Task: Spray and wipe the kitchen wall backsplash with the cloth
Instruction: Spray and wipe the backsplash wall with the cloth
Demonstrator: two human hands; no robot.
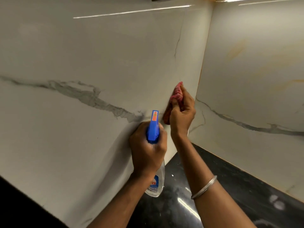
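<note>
Head view. Left hand (148, 150): fingers wrapped round the neck of the spray bottle (153, 129), nozzle aimed at the backsplash (82, 63). Right hand (181, 116): fingers curled round a bunched red cloth (176, 94), pressed to the wall just beside the corner; cloth sits between fingertips and tile. Advice: wipe with steady pressure in overlapping strokes, bottle kept aside above the dark counter (213, 186).

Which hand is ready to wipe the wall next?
Probably the right hand: it grips the red cloth up at the backsplash near the corner. The left hand is busy holding the spray bottle.
</note>
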